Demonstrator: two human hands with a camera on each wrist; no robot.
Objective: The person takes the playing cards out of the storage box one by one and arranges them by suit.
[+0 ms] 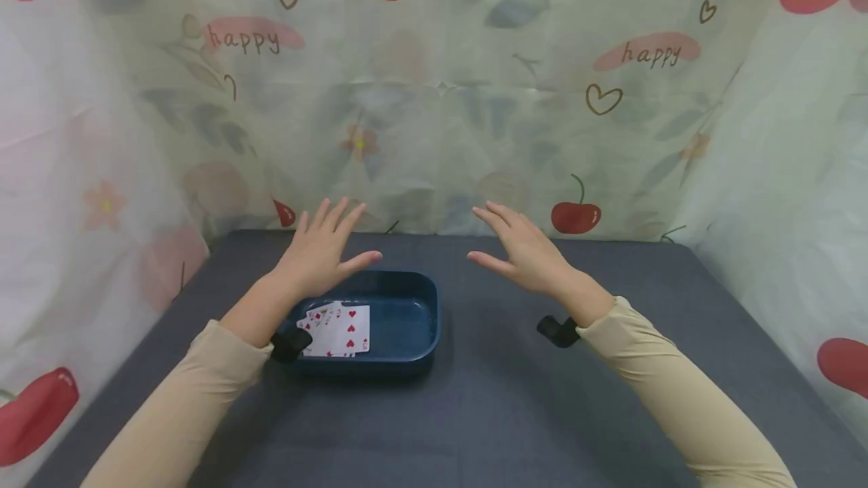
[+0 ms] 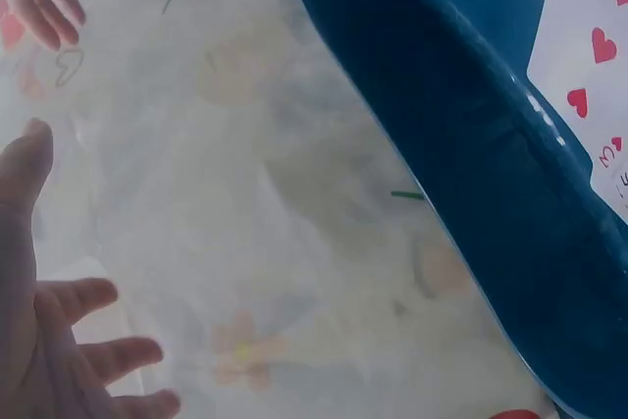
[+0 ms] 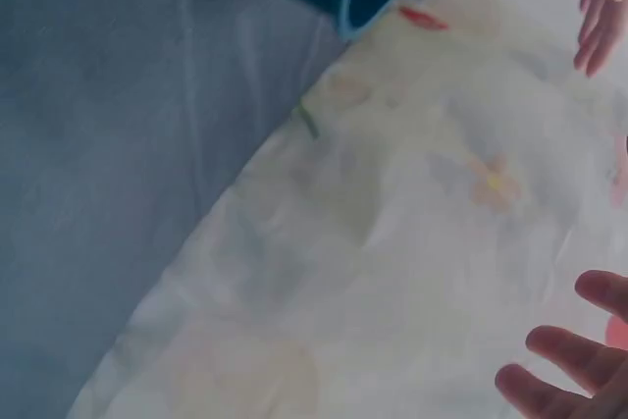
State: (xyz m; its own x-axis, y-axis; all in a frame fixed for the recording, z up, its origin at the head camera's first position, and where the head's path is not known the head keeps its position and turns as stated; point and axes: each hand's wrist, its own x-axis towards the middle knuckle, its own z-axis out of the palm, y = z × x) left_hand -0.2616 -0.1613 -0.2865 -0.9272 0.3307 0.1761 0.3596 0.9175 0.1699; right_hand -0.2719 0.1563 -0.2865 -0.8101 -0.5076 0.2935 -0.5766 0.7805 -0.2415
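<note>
In the head view my left hand (image 1: 319, 251) is raised over the far left part of a dark blue rectangular tub (image 1: 407, 360), fingers spread and nothing in them. Inside the tub, at its left end, several playing cards (image 1: 349, 330) lie face up and overlapping, red hearts and diamonds showing. My left wrist hides part of the tub's left side. To the right of the tub, my right hand (image 1: 529, 251) hovers above the table with straight fingers, holding nothing. The left wrist view shows heart cards (image 2: 589, 56) beyond the tub's wall.
The tub stands on a table with a dark grey cloth (image 1: 488, 413). Behind it hangs a pale curtain (image 1: 434, 157) printed with cherries and flowers, which also closes off both sides. A black strap piece (image 1: 559, 331) sits at the right wrist.
</note>
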